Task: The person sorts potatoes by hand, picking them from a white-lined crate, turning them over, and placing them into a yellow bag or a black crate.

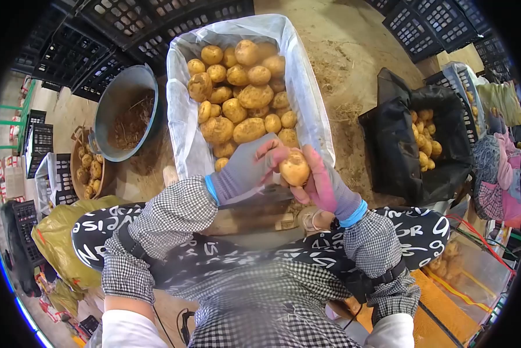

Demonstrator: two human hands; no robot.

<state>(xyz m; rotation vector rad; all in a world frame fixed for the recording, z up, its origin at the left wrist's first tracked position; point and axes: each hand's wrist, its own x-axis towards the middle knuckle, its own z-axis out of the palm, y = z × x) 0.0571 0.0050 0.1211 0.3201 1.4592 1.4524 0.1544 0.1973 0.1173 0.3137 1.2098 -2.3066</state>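
A round yellow-brown potato [295,169] is held up between my two gloved hands, just above the near edge of a lined crate. My right hand [325,184], in a grey glove with pink fingers, wraps the potato from the right and below. From the left, my left hand [250,166] in a matching glove has its fingers curled against the potato's side. Beyond my hands, the crate with a white plastic liner [180,124] holds many potatoes [235,110] of mixed sizes, some with soil on them.
A grey-blue tub [105,119] with dirt and scraps stands to the left, beside a basket of potatoes [91,168]. At right is a crate with a black liner [382,136] and more potatoes. Black crates [437,26] are stacked behind. Another person's pink clothing [507,168] shows at far right.
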